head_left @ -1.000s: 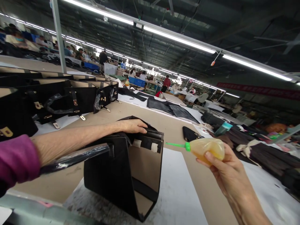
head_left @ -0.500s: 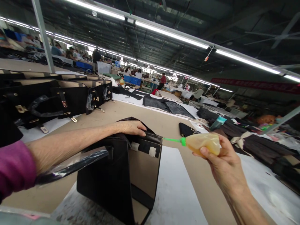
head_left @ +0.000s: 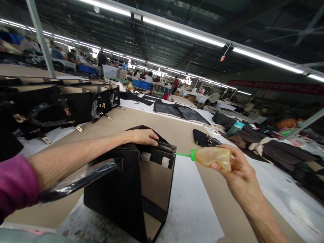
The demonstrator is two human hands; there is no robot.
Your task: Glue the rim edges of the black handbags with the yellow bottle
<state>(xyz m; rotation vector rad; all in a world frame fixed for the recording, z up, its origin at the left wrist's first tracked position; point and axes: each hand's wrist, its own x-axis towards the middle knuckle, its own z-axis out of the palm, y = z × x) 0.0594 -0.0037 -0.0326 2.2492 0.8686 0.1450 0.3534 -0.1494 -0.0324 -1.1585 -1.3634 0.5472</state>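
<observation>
Bag (head_left: 113,199), one, black, boxy, tan inside; set on a white sheet (head_left: 193,211) over a tan table (head_left: 141,116); open end turned rightward; two pale patches (head_left: 165,162) just under the upper edge of that opening

Left hand (head_left: 140,136), one, with purple sleeve (head_left: 20,182); laid across the top of the bag, fingers bent at its upper edge; underside hidden, pinching or mere resting impossible to tell

Right hand (head_left: 239,165), one, bare forearm; right of the bag, apart from it; thumb and fingers pinched round a soft bottle

Bottle (head_left: 211,157), one, see-through, yellowish, dented; right of the bag, thin green nozzle (head_left: 182,155) aimed at the upper corner of its opening; contact at the tip too fine to tell

Handle (head_left: 86,180), one, dark, wrapped in clear plastic; on the near face of the bag, under the left forearm

Row of black bags (head_left: 78,109), gold clasps; left of and beyond the bag

Pouch (head_left: 201,137), black; beyond the bag, rightward

Black panels (head_left: 181,113), flat; farther beyond the bag

Cup (head_left: 235,128), teal lid; far right of the bag, beside dark cloth (head_left: 278,153)
</observation>
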